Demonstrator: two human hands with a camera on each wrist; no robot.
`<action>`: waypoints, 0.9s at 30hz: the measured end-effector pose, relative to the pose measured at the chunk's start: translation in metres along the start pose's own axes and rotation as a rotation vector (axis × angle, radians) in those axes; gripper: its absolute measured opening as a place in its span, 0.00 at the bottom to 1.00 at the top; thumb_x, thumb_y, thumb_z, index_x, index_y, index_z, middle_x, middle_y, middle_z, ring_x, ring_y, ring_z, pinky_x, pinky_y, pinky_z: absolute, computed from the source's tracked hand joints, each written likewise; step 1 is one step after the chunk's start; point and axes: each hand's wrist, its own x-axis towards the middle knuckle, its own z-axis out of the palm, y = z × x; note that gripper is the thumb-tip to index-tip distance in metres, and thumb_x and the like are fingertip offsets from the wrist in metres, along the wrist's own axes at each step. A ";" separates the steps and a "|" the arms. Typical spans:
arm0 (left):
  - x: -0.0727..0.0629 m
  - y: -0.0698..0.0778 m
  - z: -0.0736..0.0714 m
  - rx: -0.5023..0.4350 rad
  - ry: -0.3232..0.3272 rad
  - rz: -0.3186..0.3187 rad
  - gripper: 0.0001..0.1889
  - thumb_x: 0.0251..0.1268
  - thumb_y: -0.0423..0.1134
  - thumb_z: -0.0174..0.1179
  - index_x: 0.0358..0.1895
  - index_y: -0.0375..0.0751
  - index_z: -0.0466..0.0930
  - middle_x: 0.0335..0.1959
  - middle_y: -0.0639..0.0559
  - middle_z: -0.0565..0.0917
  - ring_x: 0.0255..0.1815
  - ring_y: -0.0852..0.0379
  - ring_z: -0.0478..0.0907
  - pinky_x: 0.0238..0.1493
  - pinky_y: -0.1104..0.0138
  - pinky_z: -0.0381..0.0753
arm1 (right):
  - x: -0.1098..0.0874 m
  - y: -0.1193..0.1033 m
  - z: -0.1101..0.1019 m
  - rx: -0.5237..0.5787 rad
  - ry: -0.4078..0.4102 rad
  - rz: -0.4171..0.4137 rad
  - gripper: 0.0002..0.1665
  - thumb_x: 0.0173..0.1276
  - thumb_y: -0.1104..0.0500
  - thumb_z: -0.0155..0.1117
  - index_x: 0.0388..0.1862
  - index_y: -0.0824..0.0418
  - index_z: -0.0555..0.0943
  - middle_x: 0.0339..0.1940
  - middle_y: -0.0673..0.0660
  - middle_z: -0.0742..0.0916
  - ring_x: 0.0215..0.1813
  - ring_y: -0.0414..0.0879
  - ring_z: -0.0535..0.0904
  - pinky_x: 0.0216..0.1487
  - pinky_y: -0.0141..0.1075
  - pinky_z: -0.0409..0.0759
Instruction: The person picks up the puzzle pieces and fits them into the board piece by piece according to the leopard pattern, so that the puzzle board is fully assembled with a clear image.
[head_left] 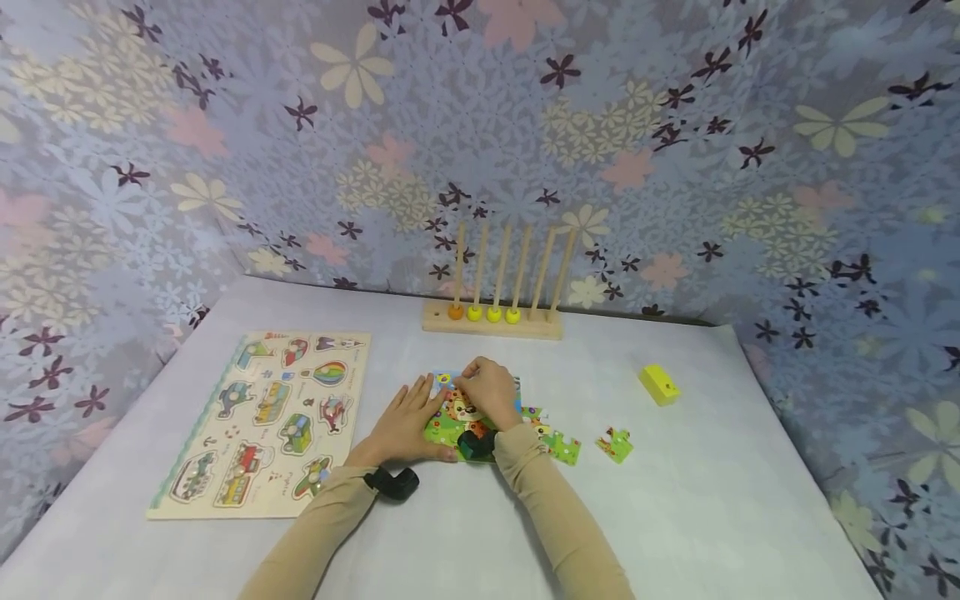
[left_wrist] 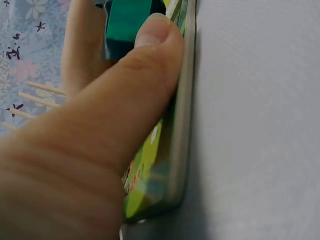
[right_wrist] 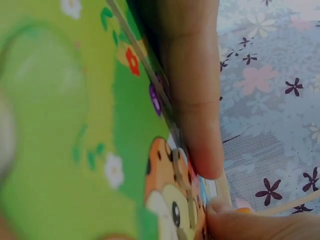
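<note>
A jigsaw puzzle (head_left: 438, 432) printed with a spotted cartoon animal on green sits in a thin tray in the middle of the table. My left hand (head_left: 405, 423) rests along its left side, fingers straight, with the thumb (left_wrist: 150, 65) over the near rim. My right hand (head_left: 489, 392) is above the upper part, fingers bent and tips right at the picture; I cannot tell whether they pinch a piece. Near them lies a left fingertip (right_wrist: 205, 160). Loose puzzle pieces (head_left: 562, 447) overlap beside the tray's right side, and another piece (head_left: 617, 445) lies farther right.
A wooden peg board (head_left: 281, 467) with vehicle shapes lies at left. Behind the puzzle stands a wooden bead stand (head_left: 491, 325) with upright rods, one orange bead and several yellow. A yellow block (head_left: 659, 385) is at right. Flowered cloth (head_left: 517, 167) hangs behind the table.
</note>
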 end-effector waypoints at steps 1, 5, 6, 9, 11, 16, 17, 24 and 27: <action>0.001 0.000 0.001 0.000 -0.003 0.007 0.56 0.50 0.67 0.65 0.77 0.43 0.49 0.80 0.37 0.40 0.81 0.42 0.36 0.80 0.48 0.37 | 0.000 0.001 0.000 -0.001 0.007 0.009 0.12 0.61 0.52 0.71 0.32 0.60 0.83 0.29 0.57 0.88 0.20 0.44 0.75 0.21 0.31 0.70; 0.004 0.001 0.002 0.012 0.005 0.013 0.58 0.49 0.67 0.65 0.78 0.41 0.48 0.80 0.37 0.41 0.81 0.42 0.37 0.80 0.48 0.38 | 0.001 0.004 0.000 0.010 0.032 0.003 0.12 0.62 0.52 0.70 0.30 0.60 0.83 0.24 0.56 0.87 0.18 0.42 0.74 0.19 0.31 0.70; 0.004 0.001 0.002 0.015 0.008 0.010 0.58 0.49 0.67 0.66 0.78 0.40 0.47 0.80 0.38 0.41 0.81 0.42 0.37 0.80 0.48 0.38 | 0.002 0.005 0.000 0.026 0.027 -0.011 0.12 0.63 0.52 0.69 0.30 0.60 0.83 0.23 0.56 0.87 0.17 0.41 0.73 0.19 0.30 0.70; 0.004 0.002 0.003 0.018 0.019 -0.003 0.60 0.48 0.67 0.66 0.77 0.36 0.46 0.80 0.38 0.43 0.81 0.43 0.38 0.80 0.49 0.39 | 0.003 0.014 -0.006 0.193 -0.072 -0.040 0.12 0.67 0.53 0.65 0.36 0.62 0.83 0.22 0.56 0.85 0.16 0.39 0.73 0.18 0.30 0.72; 0.001 0.004 0.005 0.006 0.009 -0.009 0.62 0.48 0.67 0.66 0.77 0.33 0.44 0.79 0.37 0.43 0.81 0.42 0.39 0.80 0.48 0.40 | -0.001 0.025 -0.015 0.349 -0.179 -0.036 0.14 0.70 0.53 0.61 0.43 0.64 0.82 0.26 0.57 0.86 0.19 0.39 0.75 0.19 0.30 0.75; -0.005 0.005 0.008 -0.008 -0.018 -0.019 0.63 0.48 0.67 0.66 0.76 0.29 0.42 0.79 0.35 0.43 0.81 0.41 0.40 0.80 0.47 0.40 | -0.019 0.063 -0.052 0.535 -0.290 -0.024 0.21 0.74 0.54 0.56 0.56 0.69 0.76 0.42 0.65 0.86 0.33 0.43 0.82 0.35 0.37 0.85; -0.005 0.005 0.008 -0.005 -0.013 -0.019 0.63 0.48 0.67 0.67 0.76 0.29 0.43 0.79 0.35 0.44 0.81 0.41 0.40 0.80 0.47 0.40 | -0.022 0.071 -0.061 0.515 -0.267 -0.032 0.21 0.74 0.55 0.56 0.56 0.70 0.76 0.44 0.67 0.85 0.34 0.43 0.82 0.37 0.36 0.85; 0.000 0.002 0.003 0.015 0.017 -0.018 0.63 0.47 0.65 0.68 0.76 0.28 0.43 0.79 0.35 0.44 0.81 0.41 0.40 0.80 0.47 0.40 | -0.032 0.117 -0.106 0.324 -0.290 -0.044 0.22 0.71 0.59 0.60 0.59 0.69 0.75 0.45 0.66 0.84 0.35 0.42 0.78 0.34 0.32 0.76; 0.003 0.003 0.002 0.004 0.003 -0.013 0.63 0.48 0.66 0.67 0.76 0.29 0.42 0.79 0.35 0.42 0.81 0.41 0.38 0.80 0.48 0.38 | -0.034 0.120 -0.112 0.332 -0.406 -0.097 0.27 0.67 0.62 0.65 0.62 0.70 0.72 0.46 0.66 0.82 0.38 0.44 0.77 0.38 0.33 0.77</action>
